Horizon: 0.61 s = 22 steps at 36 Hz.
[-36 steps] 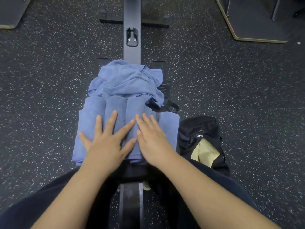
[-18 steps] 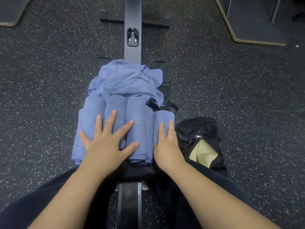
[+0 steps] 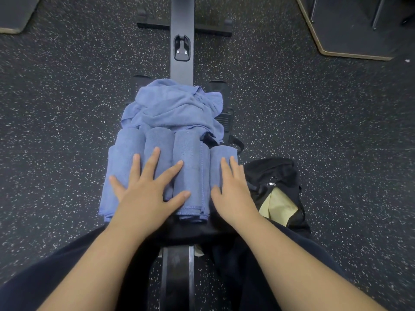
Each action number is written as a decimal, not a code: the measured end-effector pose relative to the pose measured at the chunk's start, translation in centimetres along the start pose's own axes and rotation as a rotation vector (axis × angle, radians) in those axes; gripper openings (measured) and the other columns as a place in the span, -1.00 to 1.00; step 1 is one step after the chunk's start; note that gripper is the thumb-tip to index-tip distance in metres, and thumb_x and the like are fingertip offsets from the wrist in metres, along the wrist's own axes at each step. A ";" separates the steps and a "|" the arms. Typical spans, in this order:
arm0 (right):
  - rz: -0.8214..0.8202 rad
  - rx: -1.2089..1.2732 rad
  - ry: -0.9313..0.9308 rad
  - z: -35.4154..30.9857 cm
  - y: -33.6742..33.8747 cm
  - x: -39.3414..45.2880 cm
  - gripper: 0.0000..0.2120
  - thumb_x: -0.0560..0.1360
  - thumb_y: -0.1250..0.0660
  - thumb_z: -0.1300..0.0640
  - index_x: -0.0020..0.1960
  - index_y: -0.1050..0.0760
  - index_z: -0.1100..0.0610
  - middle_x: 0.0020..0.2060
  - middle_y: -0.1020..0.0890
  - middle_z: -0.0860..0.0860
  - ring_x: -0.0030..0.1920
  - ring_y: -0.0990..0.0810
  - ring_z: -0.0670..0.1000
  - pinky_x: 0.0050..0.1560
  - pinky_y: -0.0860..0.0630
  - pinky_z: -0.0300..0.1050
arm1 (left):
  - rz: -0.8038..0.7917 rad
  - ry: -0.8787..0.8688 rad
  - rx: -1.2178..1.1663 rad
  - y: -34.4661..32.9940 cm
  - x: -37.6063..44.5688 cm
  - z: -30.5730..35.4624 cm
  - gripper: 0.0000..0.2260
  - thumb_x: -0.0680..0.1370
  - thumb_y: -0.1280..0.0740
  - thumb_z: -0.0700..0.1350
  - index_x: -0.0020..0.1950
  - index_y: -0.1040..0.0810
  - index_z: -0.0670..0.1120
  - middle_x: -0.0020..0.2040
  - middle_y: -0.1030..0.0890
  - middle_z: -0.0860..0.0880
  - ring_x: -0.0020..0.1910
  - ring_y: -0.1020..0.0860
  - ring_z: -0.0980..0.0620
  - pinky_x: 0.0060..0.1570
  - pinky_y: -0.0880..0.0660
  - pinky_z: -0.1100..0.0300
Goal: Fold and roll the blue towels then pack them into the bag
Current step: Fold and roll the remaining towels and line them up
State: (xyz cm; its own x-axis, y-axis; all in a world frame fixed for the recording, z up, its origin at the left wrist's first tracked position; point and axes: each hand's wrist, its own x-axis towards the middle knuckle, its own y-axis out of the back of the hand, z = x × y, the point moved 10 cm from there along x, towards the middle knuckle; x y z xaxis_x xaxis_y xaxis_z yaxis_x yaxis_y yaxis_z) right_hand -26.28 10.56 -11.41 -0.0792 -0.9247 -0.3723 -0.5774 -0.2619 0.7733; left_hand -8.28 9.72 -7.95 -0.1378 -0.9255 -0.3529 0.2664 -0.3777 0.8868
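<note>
Several rolled blue towels (image 3: 189, 167) lie side by side on a black seat in front of me. Behind them sits a crumpled heap of loose blue towels (image 3: 177, 106). My left hand (image 3: 143, 189) rests flat with fingers spread on the left rolls. My right hand (image 3: 233, 189) lies flat on the rightmost roll (image 3: 216, 164), fingers together. A black bag (image 3: 274, 173) stands on the floor just right of that roll, its mouth showing a yellow lining (image 3: 277, 205).
A black metal rail (image 3: 181, 30) runs from under the towels away from me, with a crossbar at its far end. Dark speckled floor (image 3: 67, 113) surrounds everything. A wood-edged platform (image 3: 350, 30) sits at the far right. My legs in dark trousers frame the rail.
My right hand has slid from the middle rolls to the rightmost roll beside the bag. That roll has separated slightly to the right. My left hand has stayed put.
</note>
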 end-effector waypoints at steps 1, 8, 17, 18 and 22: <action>0.026 0.016 0.027 -0.7 0.4 -0.1 -0.39 0.61 -0.13 0.13 0.57 0.07 0.09 0.56 0.12 0.00 0.54 0.20 0.08 0.52 0.09 0.02 | 0.004 -0.003 -0.010 0.1 0.0 -0.1 -0.43 0.44 -0.12 0.41 0.43 -0.04 0.48 0.56 0.25 0.18 0.53 0.30 -0.02 0.37 0.17 -0.39; -0.066 0.215 0.264 -6.3 -1.6 -2.6 -0.38 0.62 -0.12 -0.08 0.57 0.09 -0.01 0.56 0.10 0.01 0.55 0.15 -0.04 0.53 0.10 -0.02 | 0.080 0.030 -0.160 1.7 0.0 -2.1 -0.33 0.38 -0.25 0.44 0.45 -0.09 0.42 0.58 0.20 0.10 0.54 0.24 0.01 0.44 0.06 -0.18; -0.119 0.068 0.241 -6.8 -4.3 -2.5 -0.15 0.56 -0.23 -0.09 0.55 0.32 0.04 0.54 0.26 0.06 0.55 0.19 0.05 0.52 0.05 0.06 | -0.074 0.091 -0.388 0.9 0.2 -5.8 -0.31 0.36 -0.34 0.34 0.35 0.00 0.47 0.57 0.27 0.09 0.56 0.06 -0.11 0.50 0.00 -0.01; -0.120 0.061 0.243 -6.8 -4.4 -2.5 -0.15 0.56 -0.23 -0.08 0.55 0.32 0.06 0.54 0.25 0.07 0.55 0.20 0.04 0.52 0.05 0.07 | -0.080 0.084 -0.393 0.9 0.1 -5.6 -0.32 0.38 -0.36 0.28 0.34 0.00 0.47 0.56 0.29 0.10 0.56 0.05 -0.11 0.49 0.00 0.01; -0.101 0.044 0.256 -6.9 -4.2 -2.5 -0.16 0.55 -0.23 -0.08 0.55 0.29 0.08 0.55 0.22 0.09 0.55 0.20 0.02 0.51 0.02 0.10 | -0.075 0.082 -0.395 0.9 0.0 -5.2 -0.32 0.44 -0.39 0.18 0.34 0.01 0.47 0.56 0.30 0.11 0.56 0.06 -0.11 0.48 0.01 0.03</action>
State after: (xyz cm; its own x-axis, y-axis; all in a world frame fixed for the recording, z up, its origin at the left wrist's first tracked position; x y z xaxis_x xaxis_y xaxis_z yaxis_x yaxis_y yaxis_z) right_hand -18.05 12.01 -10.14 0.1854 -0.9356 -0.3005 -0.6070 -0.3495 0.7137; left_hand -3.06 9.24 -8.74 -0.0988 -0.8882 -0.4487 0.6062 -0.4113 0.6807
